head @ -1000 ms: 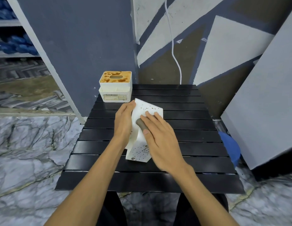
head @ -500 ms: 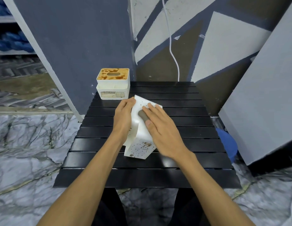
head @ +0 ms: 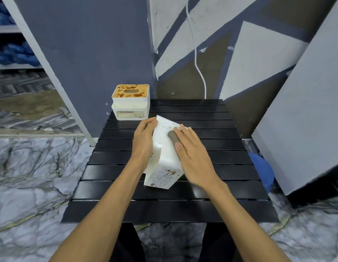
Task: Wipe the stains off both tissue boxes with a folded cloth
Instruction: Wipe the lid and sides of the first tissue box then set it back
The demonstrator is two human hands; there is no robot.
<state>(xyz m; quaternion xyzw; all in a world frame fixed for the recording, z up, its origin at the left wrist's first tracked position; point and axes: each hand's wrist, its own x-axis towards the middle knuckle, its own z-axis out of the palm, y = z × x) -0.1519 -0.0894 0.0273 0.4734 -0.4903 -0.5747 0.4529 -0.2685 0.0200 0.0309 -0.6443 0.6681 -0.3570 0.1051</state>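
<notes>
A white tissue box [head: 165, 159] speckled with dark spots lies tipped on its side in the middle of the black slatted table [head: 211, 195]. My left hand [head: 143, 142] grips its left edge and steadies it. My right hand [head: 192, 154] lies flat on the upper face and presses a small grey-brown folded cloth [head: 173, 138] against it; most of the cloth is hidden under my fingers. A second white tissue box [head: 130, 102], its top covered in orange-brown stains, stands upright at the table's far left corner.
A dark blue-grey panel [head: 89, 53] rises behind the stained box. A big grey board [head: 306, 120] leans at the right, with a blue object [head: 262, 171] at its foot. A white cable [head: 197, 59] hangs down the painted wall. Marble floor surrounds the table.
My right hand with the cloth has slid a little up the box's face, away from me. The left hand keeps its hold and the box stays tipped.
</notes>
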